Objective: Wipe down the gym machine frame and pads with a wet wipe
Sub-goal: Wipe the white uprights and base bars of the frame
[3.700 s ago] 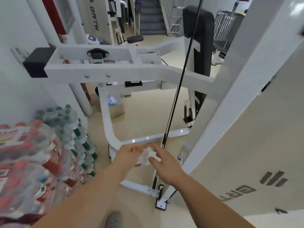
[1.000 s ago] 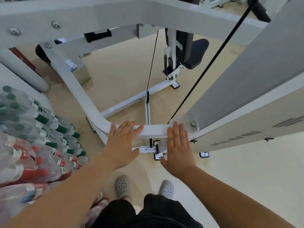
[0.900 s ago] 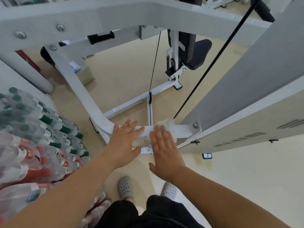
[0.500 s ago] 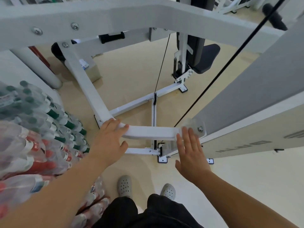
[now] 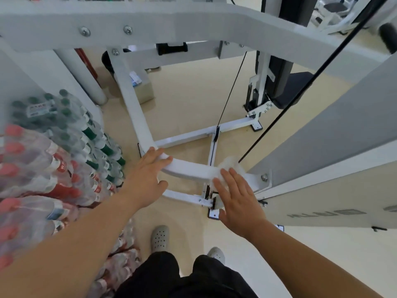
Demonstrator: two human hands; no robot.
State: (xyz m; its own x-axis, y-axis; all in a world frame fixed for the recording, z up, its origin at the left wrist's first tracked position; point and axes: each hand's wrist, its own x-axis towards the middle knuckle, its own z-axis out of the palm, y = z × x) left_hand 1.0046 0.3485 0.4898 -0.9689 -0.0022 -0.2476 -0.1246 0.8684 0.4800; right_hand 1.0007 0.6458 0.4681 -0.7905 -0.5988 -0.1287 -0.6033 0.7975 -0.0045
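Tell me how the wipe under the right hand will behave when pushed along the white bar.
Likely floppy: the wipe looks crumpled, bunched ahead of the right hand, which presses it flat-fingered. Probably light, so it should slide along the smooth painted bar, though it may bunch further.

Person, head view. Left forearm (image 5: 75,244) and right forearm (image 5: 311,261) bare to the frame edge. Left hand (image 5: 146,179) and right hand (image 5: 238,196) bare. Legs in black cloth (image 5: 171,278), matte, loose folds; shorts or trousers, cannot tell. 2 light grey clogs: left clog (image 5: 160,237) with rows of round holes over the toe, right clog (image 5: 217,254) half hidden by the leg.
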